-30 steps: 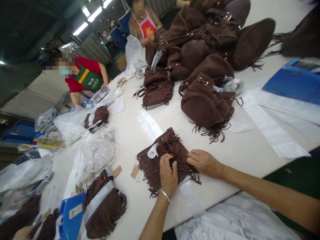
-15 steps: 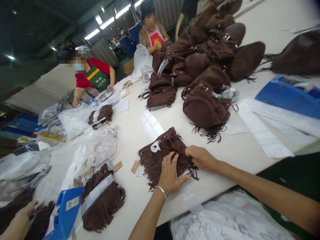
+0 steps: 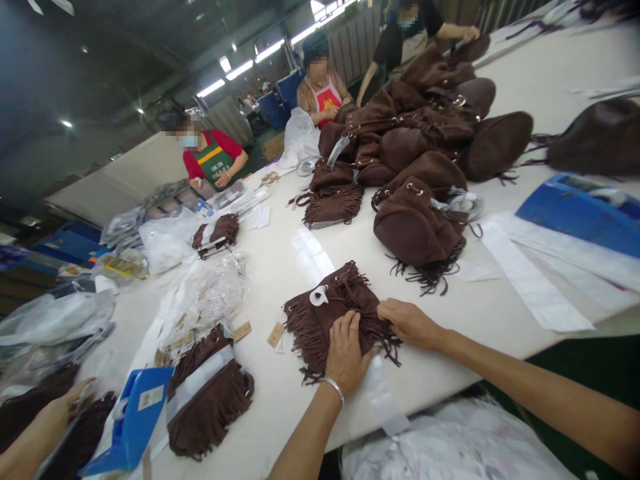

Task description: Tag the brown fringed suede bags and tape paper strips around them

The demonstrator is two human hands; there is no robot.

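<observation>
A flat brown suede fringed bag point(image 3: 325, 310) lies on the white table point(image 3: 495, 303) in front of me, with a small white paper roll point(image 3: 318, 296) on its top. My left hand point(image 3: 345, 353), a silver bangle on its wrist, rests flat on the bag's near fringe, fingers stretched. My right hand point(image 3: 410, 323) presses the bag's right edge, fingers bent down onto the fringe. A strip of white tissue point(image 3: 383, 400) runs out from under the bag toward me. Two tan paper tags point(image 3: 275, 335) lie just left of the bag.
A heap of brown suede bags point(image 3: 420, 153) fills the table's far middle. Another fringed bag with a white band point(image 3: 210, 397) lies near left beside a blue tray point(image 3: 133, 420). Clear plastic bags point(image 3: 205, 297) lie at left. A co-worker's hand point(image 3: 55, 413) reaches in at lower left; three people work across the table.
My left hand went from curled on the fringe to lying flat on it. The right hand stayed at the bag's right edge. The view tilted upward, showing more of the far workers.
</observation>
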